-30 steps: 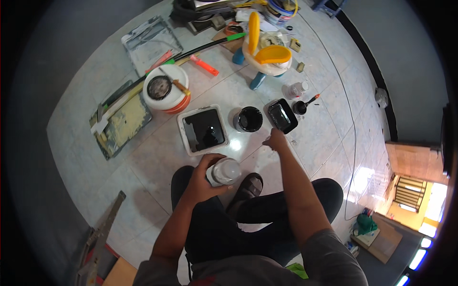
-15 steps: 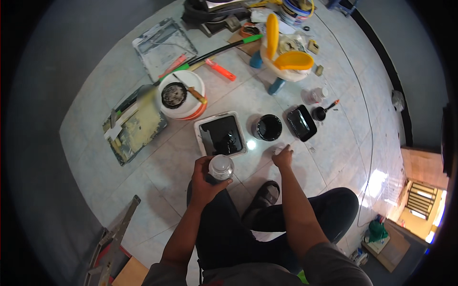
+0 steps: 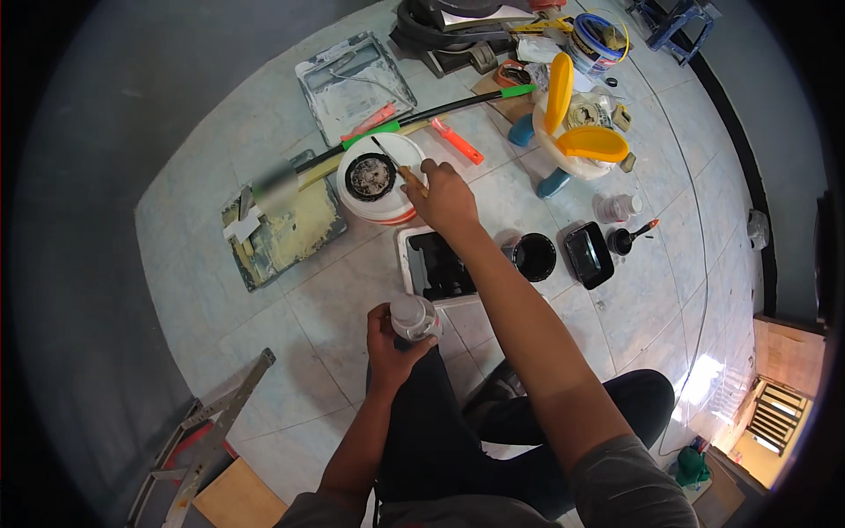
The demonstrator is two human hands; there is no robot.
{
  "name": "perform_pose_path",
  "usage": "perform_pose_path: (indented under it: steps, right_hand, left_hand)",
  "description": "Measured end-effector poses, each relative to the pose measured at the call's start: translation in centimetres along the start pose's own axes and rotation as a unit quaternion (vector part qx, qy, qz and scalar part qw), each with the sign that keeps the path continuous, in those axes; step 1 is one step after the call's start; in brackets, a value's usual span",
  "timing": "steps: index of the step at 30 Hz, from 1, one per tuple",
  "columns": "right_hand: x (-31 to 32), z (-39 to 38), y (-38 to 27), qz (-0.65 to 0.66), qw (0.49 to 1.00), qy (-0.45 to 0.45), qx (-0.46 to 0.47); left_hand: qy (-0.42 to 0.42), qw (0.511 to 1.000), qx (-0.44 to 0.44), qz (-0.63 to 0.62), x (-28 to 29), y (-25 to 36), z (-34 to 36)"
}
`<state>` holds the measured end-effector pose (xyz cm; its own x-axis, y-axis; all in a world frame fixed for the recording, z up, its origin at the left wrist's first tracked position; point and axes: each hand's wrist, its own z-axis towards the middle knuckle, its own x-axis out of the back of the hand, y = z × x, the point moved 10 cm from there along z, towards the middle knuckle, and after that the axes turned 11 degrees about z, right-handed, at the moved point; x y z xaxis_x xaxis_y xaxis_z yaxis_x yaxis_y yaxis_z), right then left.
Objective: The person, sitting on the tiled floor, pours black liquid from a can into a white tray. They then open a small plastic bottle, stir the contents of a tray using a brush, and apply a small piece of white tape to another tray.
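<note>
A clear bottle (image 3: pixel 414 319) with a pale cap stands upright in my left hand (image 3: pixel 387 354), the fingers wrapped round it above my left knee. My right hand (image 3: pixel 447 204) reaches forward over the white bucket lid (image 3: pixel 393 208) and closes on the handle of a thin-shafted tool (image 3: pixel 388 151) with a wooden handle. A dark-rimmed round patch (image 3: pixel 370 177) marks the lid beside that tool. Below my right forearm, partly covered by it, sits a white-rimmed tray (image 3: pixel 407 268) of black paint. A pot of black paint (image 3: pixel 533 257) stands just right of the forearm.
Further right are a small black tray (image 3: pixel 588 255), a small cup (image 3: pixel 620 242) with a brush and another clear bottle (image 3: pixel 619 208). A smeared paint tray (image 3: pixel 356 88), a roller pole (image 3: pixel 440 109) and a yellow-and-white chair (image 3: pixel 585 141) lie beyond. A ladder (image 3: pixel 224 414) stands at left.
My right hand has left the floor beside the black pot, moved forward and left, and taken the wooden-handled tool on the lid. The left hand keeps the bottle. The view has shifted.
</note>
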<state>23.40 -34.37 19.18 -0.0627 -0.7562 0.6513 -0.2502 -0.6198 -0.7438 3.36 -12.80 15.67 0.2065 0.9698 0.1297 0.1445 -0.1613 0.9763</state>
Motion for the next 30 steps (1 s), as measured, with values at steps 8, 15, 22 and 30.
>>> perform_pose_path:
  steps: [8,15,22,30]
  right_hand:
    - [-2.8,1.1,3.9,0.023,0.998,0.056,0.008]
    - [3.3,-11.8,10.2,0.281,0.947,0.142,-0.069]
    - [-6.3,-25.9,19.9,0.322,0.906,0.056,-0.270]
    - [-6.2,-26.3,21.7,0.160,0.965,0.068,-0.198]
  left_hand:
    - [0.024,0.999,0.040,0.010,2.6,-2.6,-0.3]
    - [0.063,0.996,0.062,-0.013,2.6,-4.2,-0.9]
    - [0.097,0.994,0.039,-0.019,2.6,-5.3,-1.8]
    - [0.088,0.995,0.036,0.011,2.1,-5.5,-1.7]
